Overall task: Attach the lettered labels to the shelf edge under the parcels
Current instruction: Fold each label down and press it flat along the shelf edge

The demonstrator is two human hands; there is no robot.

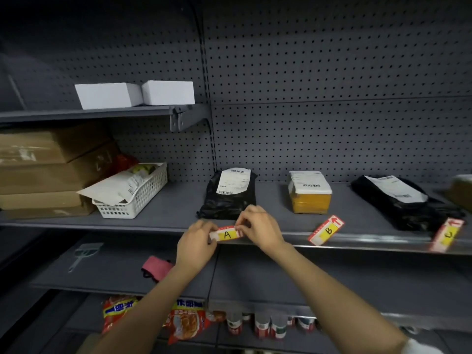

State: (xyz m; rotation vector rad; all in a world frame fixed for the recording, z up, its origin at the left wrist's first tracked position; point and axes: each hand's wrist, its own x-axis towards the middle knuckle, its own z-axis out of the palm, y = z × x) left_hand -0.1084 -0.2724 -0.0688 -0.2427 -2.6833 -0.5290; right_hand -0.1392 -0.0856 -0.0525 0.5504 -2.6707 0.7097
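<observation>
Both hands hold the red, white and yellow label marked A (226, 234) against the front shelf edge (357, 240). My left hand (198, 241) pinches its left end and my right hand (258, 227) pinches its right end. Directly behind it lies a black bag parcel (228, 198) with a white shipping sticker. Label B (326, 230) lies tilted on the shelf in front of a yellow taped box parcel (309, 192). Label C (447, 235) lies tilted in front of a second black bag parcel (406, 200) at the right.
A white plastic basket (132, 198) with envelopes and stacked brown cartons (51, 167) fill the shelf's left. Two white boxes (135, 94) sit on the upper shelf. The lower shelves carry a pink item (155, 267), a grey scoop (85, 254), snack bags (186, 320) and several small bottles (263, 324).
</observation>
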